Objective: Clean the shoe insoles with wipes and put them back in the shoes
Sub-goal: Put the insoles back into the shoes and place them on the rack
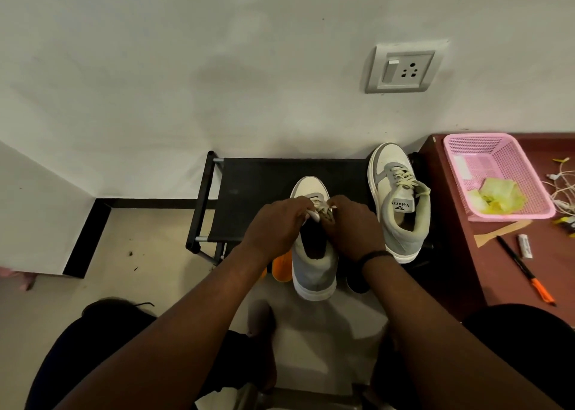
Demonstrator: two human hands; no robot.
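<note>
A white and grey sneaker (314, 269) stands on the black rack top (264, 179), heel toward me, and both my hands are on it. My left hand (277, 226) grips the tongue and left side of the opening. My right hand (351, 226) pinches the laces on the right side. The inside of this shoe looks dark; I cannot tell whether an insole lies in it. The second sneaker (399, 198) rests alone to the right on the rack, laces loose, a pale insole showing in its opening.
A dark red table (497, 269) at the right carries a pink basket (510, 161) with crumpled yellow-green wipes (497, 196), a pen (525, 274), a small tube and white cables. Orange shoes (281, 269) sit under the rack. A wall socket (401, 69) is above.
</note>
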